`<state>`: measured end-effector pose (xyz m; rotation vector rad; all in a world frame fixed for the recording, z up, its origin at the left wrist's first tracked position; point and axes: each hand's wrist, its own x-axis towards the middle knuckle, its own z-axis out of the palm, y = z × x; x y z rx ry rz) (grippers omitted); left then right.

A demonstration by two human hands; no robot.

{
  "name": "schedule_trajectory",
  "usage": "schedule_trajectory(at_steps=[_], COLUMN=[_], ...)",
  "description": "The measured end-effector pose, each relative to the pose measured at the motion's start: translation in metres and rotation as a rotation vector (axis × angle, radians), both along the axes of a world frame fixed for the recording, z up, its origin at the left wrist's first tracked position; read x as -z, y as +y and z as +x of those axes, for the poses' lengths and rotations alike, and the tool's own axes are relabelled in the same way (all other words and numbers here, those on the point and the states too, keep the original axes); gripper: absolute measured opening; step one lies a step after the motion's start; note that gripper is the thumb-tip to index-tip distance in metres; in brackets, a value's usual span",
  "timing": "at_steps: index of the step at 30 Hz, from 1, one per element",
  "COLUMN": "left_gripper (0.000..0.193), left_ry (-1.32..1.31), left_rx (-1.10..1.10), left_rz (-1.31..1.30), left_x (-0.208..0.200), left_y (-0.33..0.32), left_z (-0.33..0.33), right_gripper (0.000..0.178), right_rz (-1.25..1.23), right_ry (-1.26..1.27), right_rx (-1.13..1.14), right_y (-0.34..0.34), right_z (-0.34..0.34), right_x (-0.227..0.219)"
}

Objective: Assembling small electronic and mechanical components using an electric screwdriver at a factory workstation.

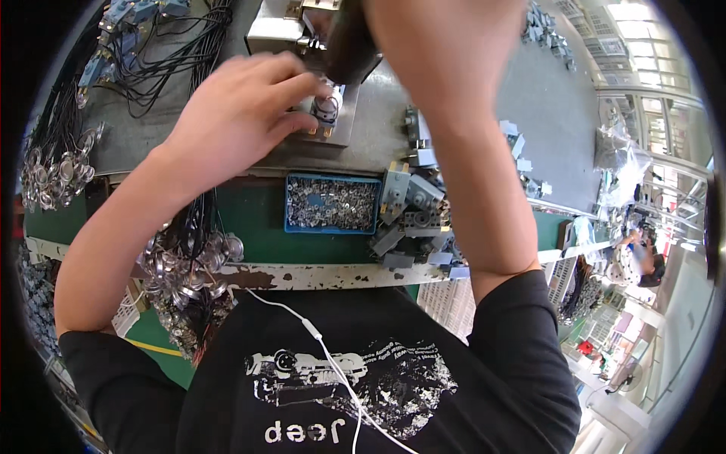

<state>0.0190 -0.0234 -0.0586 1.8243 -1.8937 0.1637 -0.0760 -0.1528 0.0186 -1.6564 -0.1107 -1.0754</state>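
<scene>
A small part (326, 111) sits on a metal block (345, 127) beyond the blue tray (331, 231), its long axis running roughly toward the tray, brass terminals (327, 132) facing it. The left hand (240, 104) seems to steady it, thumb and index finger parted; I can't tell whether they grip. The right hand (446, 41), beyond the tray's right side, has its fingers hidden. Grey housings (395, 189) lie just right of the tray, probably for easy reach.

machine (277, 33) ahead, cables (215, 29) left, open bench (563, 129) right
</scene>
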Motion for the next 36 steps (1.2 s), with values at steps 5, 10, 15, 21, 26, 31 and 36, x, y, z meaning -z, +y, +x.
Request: schedule_trajectory(at_steps=[5,10,15,21,26,31,36], left_gripper=[0.013,0.004,0.006,0.011,0.009,0.009,0.01], left_ry=[-0.045,-0.217,-0.256,-0.148,-0.22,-0.098,0.052], left_rx=[0.307,0.563,0.547,0.49,0.516,0.486,0.529], left_rz=[0.242,0.462,0.398,0.389,0.43,0.42,0.387], left_x=[-0.023,0.011,0.019,0.02,0.017,0.013,0.0], left_y=[0.005,0.007,0.011,0.018,0.019,0.02,0.016], left_z=[-0.039,-0.058,-0.066,-0.067,-0.065,-0.063,-0.057], right_gripper=[0.064,0.064,0.064,0.064,0.069,0.07,0.053], right_rz=[0.048,0.057,0.055,0.047,-0.036,0.089,0.179], right_ry=[-0.003,-0.047,-0.11,-0.214,-0.42,-0.126,-0.022], right_rx=[0.047,0.056,0.081,0.08,0.062,0.111,0.105], right_y=[-0.001,-0.005,-0.011,-0.019,-0.029,0.0,0.006], right_z=[-0.009,-0.005,0.003,0.02,0.048,0.036,0.011], right_x=[0.007,0.003,-0.004,-0.021,-0.018,-0.026,-0.033])
